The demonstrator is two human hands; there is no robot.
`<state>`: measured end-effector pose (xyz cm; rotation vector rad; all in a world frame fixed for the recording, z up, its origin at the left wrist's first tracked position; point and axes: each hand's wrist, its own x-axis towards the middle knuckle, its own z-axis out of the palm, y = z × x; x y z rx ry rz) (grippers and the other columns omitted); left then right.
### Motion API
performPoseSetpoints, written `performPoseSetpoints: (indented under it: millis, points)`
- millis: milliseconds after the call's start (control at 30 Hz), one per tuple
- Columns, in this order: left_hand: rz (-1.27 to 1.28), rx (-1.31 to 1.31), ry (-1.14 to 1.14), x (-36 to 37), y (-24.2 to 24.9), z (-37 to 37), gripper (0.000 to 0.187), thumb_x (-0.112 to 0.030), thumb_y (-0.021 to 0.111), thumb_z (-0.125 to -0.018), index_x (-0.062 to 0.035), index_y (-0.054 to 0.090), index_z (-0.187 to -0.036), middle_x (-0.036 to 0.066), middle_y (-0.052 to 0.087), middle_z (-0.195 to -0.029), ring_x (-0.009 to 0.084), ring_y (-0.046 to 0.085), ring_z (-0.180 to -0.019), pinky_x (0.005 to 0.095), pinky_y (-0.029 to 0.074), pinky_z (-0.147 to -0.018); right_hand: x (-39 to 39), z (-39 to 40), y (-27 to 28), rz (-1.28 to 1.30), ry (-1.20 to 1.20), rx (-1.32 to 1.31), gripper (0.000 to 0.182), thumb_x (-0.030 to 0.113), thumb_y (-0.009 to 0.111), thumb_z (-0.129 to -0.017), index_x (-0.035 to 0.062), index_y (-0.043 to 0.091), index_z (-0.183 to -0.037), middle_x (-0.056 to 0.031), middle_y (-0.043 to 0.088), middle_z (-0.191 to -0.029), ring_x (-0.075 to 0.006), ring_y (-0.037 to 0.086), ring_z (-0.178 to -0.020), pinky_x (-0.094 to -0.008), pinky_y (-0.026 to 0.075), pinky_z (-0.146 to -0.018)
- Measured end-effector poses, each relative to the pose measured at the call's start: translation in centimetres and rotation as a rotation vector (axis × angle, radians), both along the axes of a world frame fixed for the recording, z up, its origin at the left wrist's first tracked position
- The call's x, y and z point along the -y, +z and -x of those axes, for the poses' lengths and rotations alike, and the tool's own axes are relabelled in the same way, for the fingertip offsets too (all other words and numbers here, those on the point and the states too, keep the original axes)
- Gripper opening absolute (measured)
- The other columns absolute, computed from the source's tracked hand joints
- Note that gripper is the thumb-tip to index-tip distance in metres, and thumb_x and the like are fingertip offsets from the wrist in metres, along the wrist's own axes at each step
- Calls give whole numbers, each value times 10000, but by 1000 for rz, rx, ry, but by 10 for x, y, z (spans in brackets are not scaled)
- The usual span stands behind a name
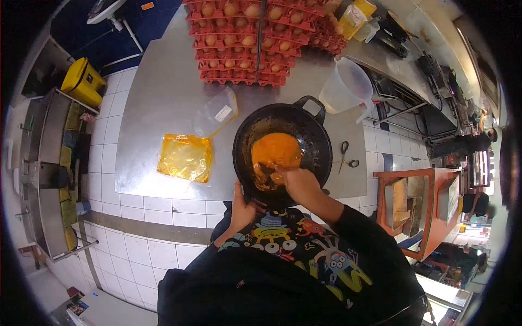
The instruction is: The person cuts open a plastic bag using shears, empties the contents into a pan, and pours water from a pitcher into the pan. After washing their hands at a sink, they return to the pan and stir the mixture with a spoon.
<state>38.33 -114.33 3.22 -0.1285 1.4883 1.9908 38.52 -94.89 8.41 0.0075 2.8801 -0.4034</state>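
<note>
A black wok (244,127) sits at the near edge of the steel table, with orange liquid (277,149) in its bottom. My left hand (243,211) grips the wok's near left side, thumb up along the outer wall; some fingers are hidden beneath. Over the liquid, my right hand (299,186) is closed, and a dark shape, perhaps a utensil, dips into the liquid by its fingers. I cannot make out what it is. To the left lie an opened, orange-smeared plastic bag (185,158) and a clear labelled bag (220,113).
Stacked red trays of eggs (244,41) stand at the table's back. A clear plastic jug (346,86) is behind the wok on the right, and black scissors (346,157) lie beside it. An orange cart (416,209) stands right; people are farther off. A yellow bin (83,81) is left.
</note>
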Motion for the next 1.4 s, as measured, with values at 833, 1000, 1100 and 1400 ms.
performPoseSetpoints:
  millis: [833,1000,1100,1400]
  points:
    - [103,-62,28,-5,5,-3,753,124,299,-736,-108,50,-1407,176,611,-905,203,628,-643,290,534,-577,-53,-14,11,-325,242,-80,275,73,516,-769,-59,572,-1003,-135,611,-615,-271,626,-552,-378,503,-488]
    - [130,-102,-12,-7,10,-3,754,126,326,-744,-121,62,-1405,169,612,-871,213,638,-667,298,539,-583,-40,-22,20,-258,277,172,423,64,499,-773,-25,502,-1187,-134,615,-658,-290,633,-608,-391,505,-528]
    - [152,-108,19,-9,8,-6,762,133,337,-744,-126,64,-1406,165,616,-853,217,640,-653,305,540,-578,-30,-26,22,-168,267,174,238,77,504,-769,-63,582,-945,-137,633,-681,-315,637,-632,-396,513,-549]
    - [158,-143,-66,-6,-1,-4,798,148,348,-737,-129,19,-1409,161,621,-800,233,643,-615,323,540,-557,-5,-21,6,-265,379,-5,427,88,534,-745,-12,541,-1160,-128,623,-826,-268,634,-652,-377,501,-538]
